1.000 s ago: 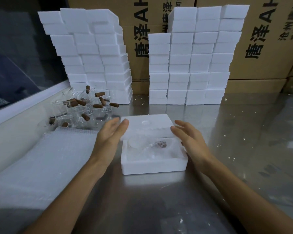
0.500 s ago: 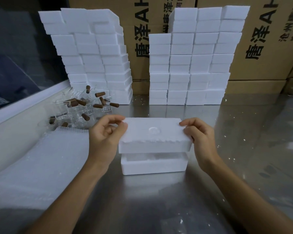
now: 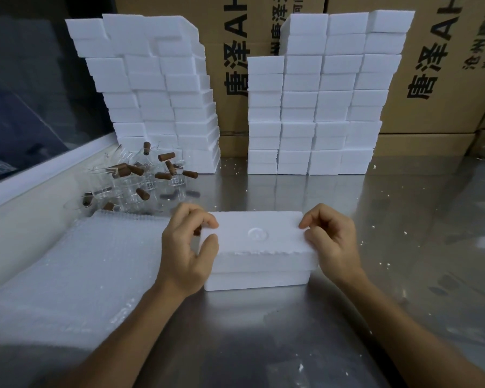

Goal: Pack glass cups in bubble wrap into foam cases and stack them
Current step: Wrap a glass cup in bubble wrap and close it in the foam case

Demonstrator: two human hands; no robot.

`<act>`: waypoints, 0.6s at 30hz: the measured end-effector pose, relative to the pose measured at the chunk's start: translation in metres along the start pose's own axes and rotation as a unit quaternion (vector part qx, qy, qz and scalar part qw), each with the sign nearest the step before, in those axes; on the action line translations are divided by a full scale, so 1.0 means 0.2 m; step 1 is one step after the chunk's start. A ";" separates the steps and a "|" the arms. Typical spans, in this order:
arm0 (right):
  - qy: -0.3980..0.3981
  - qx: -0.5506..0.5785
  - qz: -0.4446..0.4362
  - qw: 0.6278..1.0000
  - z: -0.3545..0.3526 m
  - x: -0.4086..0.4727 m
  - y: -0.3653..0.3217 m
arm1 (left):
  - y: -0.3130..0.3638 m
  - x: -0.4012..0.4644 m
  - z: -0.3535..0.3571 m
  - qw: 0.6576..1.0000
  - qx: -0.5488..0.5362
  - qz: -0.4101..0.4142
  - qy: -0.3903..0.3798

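A white foam lid (image 3: pixel 259 236) sits on top of the white foam case base (image 3: pixel 256 280) in the middle of the steel table. My left hand (image 3: pixel 186 247) pinches the lid's left end between thumb and fingers. My right hand (image 3: pixel 332 242) pinches its right end the same way. The lid covers the base, so whatever lies inside is hidden. A pile of clear glass cups with brown cork stoppers (image 3: pixel 140 177) lies at the back left. A stack of bubble wrap sheets (image 3: pixel 76 273) lies on the left of the table.
Two tall stacks of white foam cases stand at the back, one at the left (image 3: pixel 157 93) and one at the right (image 3: pixel 328 93), in front of printed cardboard boxes (image 3: pixel 445 65). A white ledge (image 3: pixel 39 169) runs along the left. Foam crumbs dot the steel table (image 3: pixel 403 233).
Both hands took hold of the lid behind the open case, lifted it forward over the base and lowered it onto the base. The wrapped cup inside is now covered.
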State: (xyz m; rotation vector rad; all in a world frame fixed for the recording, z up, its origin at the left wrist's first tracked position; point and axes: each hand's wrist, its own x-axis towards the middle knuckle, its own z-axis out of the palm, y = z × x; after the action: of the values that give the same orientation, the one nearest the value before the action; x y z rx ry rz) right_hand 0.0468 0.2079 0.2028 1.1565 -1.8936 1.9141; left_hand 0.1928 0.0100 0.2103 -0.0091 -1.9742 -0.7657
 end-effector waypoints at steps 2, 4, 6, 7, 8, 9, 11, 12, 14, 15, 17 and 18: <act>0.001 -0.030 -0.007 1.000 0.00 0.00 0.01 | -0.02 -0.01 0.01 1.000 0.014 -0.012 -0.022; 0.009 -0.056 -0.016 0.998 0.00 -0.01 0.01 | -0.04 -0.02 0.01 0.997 0.001 -0.049 -0.063; 0.003 -0.077 -0.003 0.997 0.01 -0.01 0.00 | -0.05 -0.03 0.01 0.989 -0.005 -0.096 -0.111; -0.019 -0.082 0.028 0.996 0.01 -0.01 0.00 | -0.05 -0.03 0.01 0.985 -0.001 -0.113 -0.131; -0.056 -0.082 0.068 0.993 0.00 -0.01 0.00 | -0.05 -0.04 0.01 0.982 0.006 -0.120 -0.145; -0.098 -0.074 0.110 0.986 -0.01 -0.01 -0.01 | -0.06 -0.04 0.01 0.981 0.014 -0.120 -0.155; -0.154 -0.054 0.160 0.974 -0.02 -0.01 -0.01 | -0.05 -0.03 0.01 0.978 0.019 -0.120 -0.170; -0.161 -0.051 0.164 0.972 -0.03 -0.01 -0.01 | -0.04 -0.02 0.01 0.976 0.015 -0.123 -0.178; -0.161 -0.049 0.161 0.972 -0.03 0.00 -0.02 | -0.03 0.00 0.00 0.970 0.007 -0.137 -0.200; -0.160 -0.048 0.161 0.973 -0.03 0.01 -0.03 | -0.03 0.01 -0.01 0.966 0.008 -0.147 -0.213; -0.162 -0.044 0.164 0.972 -0.02 0.01 -0.04 | -0.02 0.04 -0.04 0.956 0.027 -0.167 -0.240; -0.167 -0.045 0.165 0.971 -0.02 0.01 -0.04 | -0.01 0.06 -0.05 0.950 0.041 -0.175 -0.256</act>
State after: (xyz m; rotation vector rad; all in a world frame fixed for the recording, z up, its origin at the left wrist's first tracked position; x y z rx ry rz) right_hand 0.0501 0.2123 0.2109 1.2683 -2.4618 1.8531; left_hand 0.1943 -0.0008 0.2215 0.2169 -2.5433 -0.9799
